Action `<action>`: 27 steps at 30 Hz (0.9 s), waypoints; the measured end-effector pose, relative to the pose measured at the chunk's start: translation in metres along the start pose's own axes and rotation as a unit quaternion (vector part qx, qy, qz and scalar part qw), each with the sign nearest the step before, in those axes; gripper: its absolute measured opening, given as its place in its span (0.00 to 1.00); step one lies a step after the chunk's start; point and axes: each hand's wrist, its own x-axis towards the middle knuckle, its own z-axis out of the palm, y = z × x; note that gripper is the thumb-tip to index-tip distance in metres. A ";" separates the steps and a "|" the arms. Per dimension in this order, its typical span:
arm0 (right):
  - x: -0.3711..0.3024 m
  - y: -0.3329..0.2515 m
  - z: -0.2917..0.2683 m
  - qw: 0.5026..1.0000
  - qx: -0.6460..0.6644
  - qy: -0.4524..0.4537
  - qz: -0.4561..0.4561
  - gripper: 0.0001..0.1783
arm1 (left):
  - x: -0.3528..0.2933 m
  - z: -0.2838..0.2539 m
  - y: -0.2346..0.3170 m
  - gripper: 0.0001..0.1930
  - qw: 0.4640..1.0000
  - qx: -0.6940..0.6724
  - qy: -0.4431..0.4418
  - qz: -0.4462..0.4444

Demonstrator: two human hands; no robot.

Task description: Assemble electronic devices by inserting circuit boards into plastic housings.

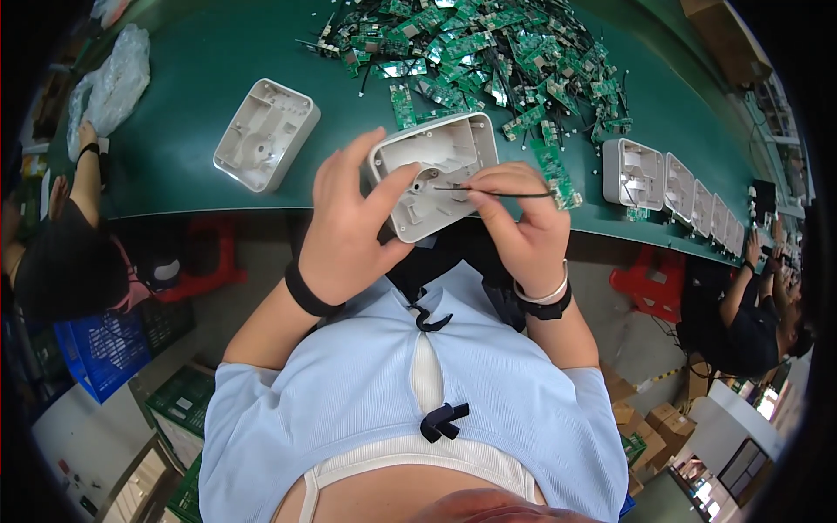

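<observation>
My left hand (pixel 353 205) grips the left side of a white plastic housing (pixel 453 144), which is tilted with its open inside toward me. Its thumb lies over the near part of the housing. In my right hand (pixel 523 218), thumb and fingers pinch a thin black cable (pixel 514 194). One end of the cable reaches into the housing near a round boss. The other end runs to a green circuit board (pixel 555 174) hanging just beyond my right hand. Whether the cable end touches the housing, I cannot tell.
A big heap of green circuit boards (pixel 488 61) with black cables covers the far middle of the green table (pixel 192 52). Another white housing (pixel 266 135) lies at left. Several housings (pixel 634 170) stand in a row at right. A plastic bag (pixel 113 83) and other people are at both sides.
</observation>
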 end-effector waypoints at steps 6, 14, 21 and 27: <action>-0.004 0.002 0.009 1.000 -0.018 -0.005 -0.012 0.10 | 0.003 0.008 0.000 0.46 1.000 -0.015 -0.009 0.014; -0.002 0.005 0.015 0.998 -0.054 0.010 -0.004 0.11 | 0.000 0.013 0.001 0.57 0.998 -0.063 0.021 -0.007; -0.011 -0.002 0.028 0.997 0.010 0.008 0.077 0.11 | 0.003 0.014 0.006 0.56 0.991 -0.132 0.028 -0.017; -0.007 0.001 0.012 0.989 -0.142 -0.025 0.016 0.10 | -0.005 0.015 -0.004 0.56 0.949 -0.292 -0.041 -0.114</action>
